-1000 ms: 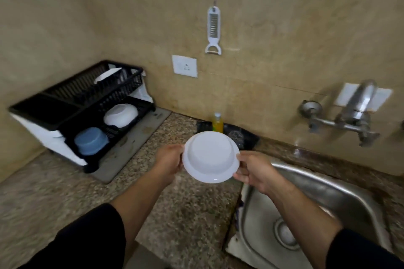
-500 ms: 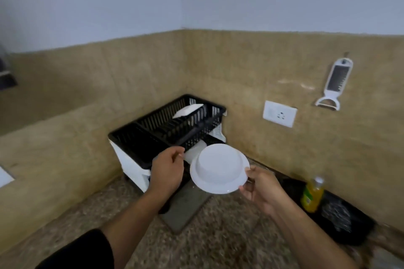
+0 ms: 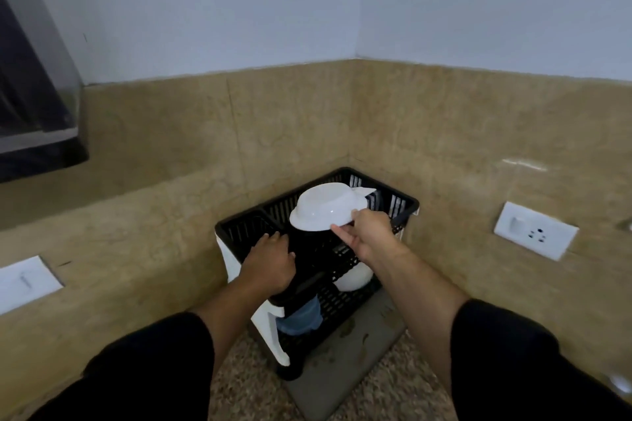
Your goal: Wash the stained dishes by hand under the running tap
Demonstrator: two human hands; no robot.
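My right hand [image 3: 367, 232] grips a white bowl [image 3: 325, 210] by its rim, upside down, over the top tier of the black dish rack [image 3: 403, 207] in the counter's corner. My left hand [image 3: 270, 267] rests palm down on the rack's front edge, fingers spread, holding nothing. Behind the bowl, a white plate [image 3: 364, 191] stands in the top tier. On the lower tier sit a white bowl [image 3: 354, 278] and a blue bowl [image 3: 302, 318], both partly hidden by the rack and my arms. Sink and tap are out of view.
The rack stands on a grey drip mat [image 3: 342, 376] on the speckled granite counter [image 3: 239, 386]. Tan tiled walls close in behind and to the left. A white wall socket [image 3: 535, 231] is on the right wall.
The view swung left from the sink to the rack. My left hand let go of the bowl and came down on the rack edge. My right hand carried the bowl over the top tier.
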